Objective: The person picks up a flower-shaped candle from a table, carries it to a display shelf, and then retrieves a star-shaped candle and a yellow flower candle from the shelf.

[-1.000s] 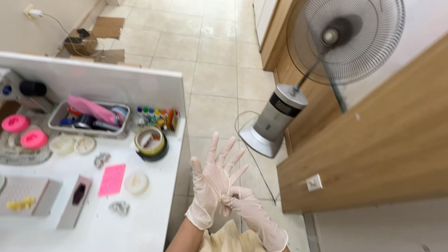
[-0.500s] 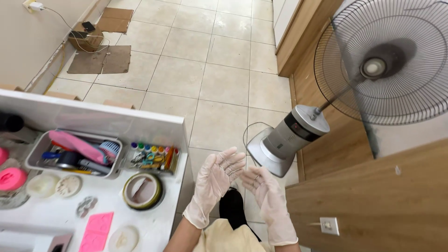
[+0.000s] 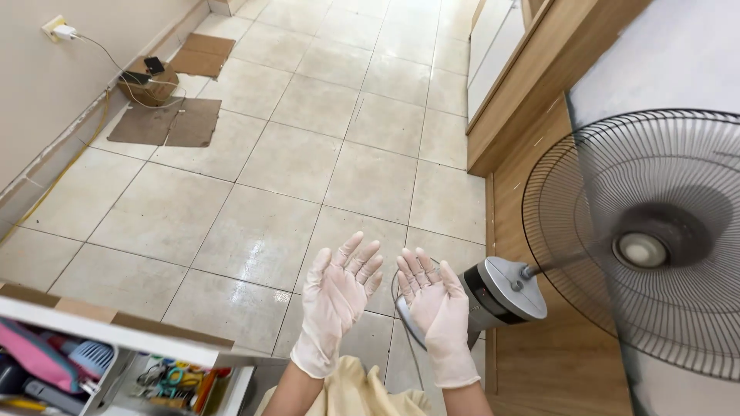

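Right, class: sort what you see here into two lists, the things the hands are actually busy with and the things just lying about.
In hand:
left hand and right hand, both raised palms up, empty
thin white gloves worn on both

Lying about:
standing fan
tray of tools on the white table
cardboard sheets on the tiled floor

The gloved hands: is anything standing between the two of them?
Nothing visible. The left hand and right hand are raised palms-up, side by side and apart, holding nothing; only floor tiles and the fan base lie below.
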